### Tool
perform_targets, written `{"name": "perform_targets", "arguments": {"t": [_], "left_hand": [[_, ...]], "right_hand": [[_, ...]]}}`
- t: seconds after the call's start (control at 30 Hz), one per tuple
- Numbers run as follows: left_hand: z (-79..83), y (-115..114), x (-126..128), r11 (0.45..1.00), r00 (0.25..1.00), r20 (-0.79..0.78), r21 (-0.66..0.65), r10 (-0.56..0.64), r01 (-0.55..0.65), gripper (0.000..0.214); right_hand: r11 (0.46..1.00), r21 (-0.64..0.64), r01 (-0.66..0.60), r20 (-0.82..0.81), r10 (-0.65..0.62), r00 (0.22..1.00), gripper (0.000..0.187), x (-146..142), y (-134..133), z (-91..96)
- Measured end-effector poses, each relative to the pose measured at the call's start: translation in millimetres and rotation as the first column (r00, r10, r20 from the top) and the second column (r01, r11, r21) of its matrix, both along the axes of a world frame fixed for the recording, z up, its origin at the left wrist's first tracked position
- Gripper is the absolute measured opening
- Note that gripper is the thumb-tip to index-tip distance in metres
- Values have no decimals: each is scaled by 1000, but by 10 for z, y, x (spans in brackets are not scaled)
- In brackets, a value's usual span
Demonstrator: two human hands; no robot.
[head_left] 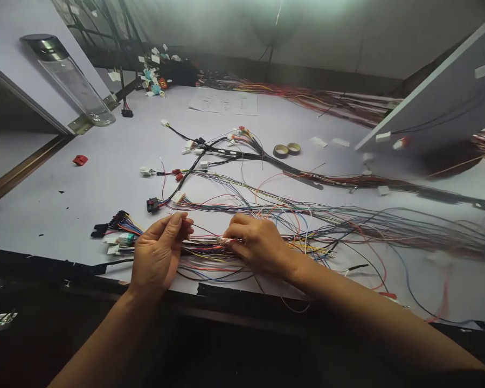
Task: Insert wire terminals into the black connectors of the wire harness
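Near the front of the table, my left hand (157,250) pinches the end of a thin dark red wire (204,230) between thumb and fingers. That wire runs across to my right hand (261,242), whose fingers are closed around wires above a loose bundle (204,249). Something small and white shows at the right fingertips, too small to name. Left of my left hand lie a black connector (119,220) with coloured wires and a cluster of white and teal connectors (123,242). A white multi-pin connector (179,198) and a black square connector (152,205) rest just beyond.
A taped black harness (234,154) stretches across the table behind my hands. Two tape rolls (286,150), a paper sheet (223,101) and a red connector piece (80,160) lie farther out. A glass bottle (70,81) stands left; a white panel (432,91) rises right.
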State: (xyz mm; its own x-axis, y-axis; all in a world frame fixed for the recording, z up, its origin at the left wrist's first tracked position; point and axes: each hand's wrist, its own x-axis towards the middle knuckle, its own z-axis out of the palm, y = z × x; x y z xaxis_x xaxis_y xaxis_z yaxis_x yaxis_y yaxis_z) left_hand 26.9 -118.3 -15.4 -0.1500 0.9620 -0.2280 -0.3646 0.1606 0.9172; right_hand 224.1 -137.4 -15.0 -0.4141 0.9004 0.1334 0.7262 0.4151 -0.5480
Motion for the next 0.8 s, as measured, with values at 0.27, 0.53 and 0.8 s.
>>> {"name": "perform_targets", "arguments": {"t": [0.27,0.53,0.8], "left_hand": [[15,-37,-6,996,998,-29,-74,-56,53,18],[-28,-5,-41,996,997,61,-80,-41,46,21],[-30,-2,-28,992,999,23,-120,-37,39,26]], "right_hand": [[991,-127,31,-393,-79,916,13,-204,235,233],[965,-256,-54,-469,-75,880,14,-510,323,205],[936,-316,-155,-557,-51,829,20,-465,334,36]]}}
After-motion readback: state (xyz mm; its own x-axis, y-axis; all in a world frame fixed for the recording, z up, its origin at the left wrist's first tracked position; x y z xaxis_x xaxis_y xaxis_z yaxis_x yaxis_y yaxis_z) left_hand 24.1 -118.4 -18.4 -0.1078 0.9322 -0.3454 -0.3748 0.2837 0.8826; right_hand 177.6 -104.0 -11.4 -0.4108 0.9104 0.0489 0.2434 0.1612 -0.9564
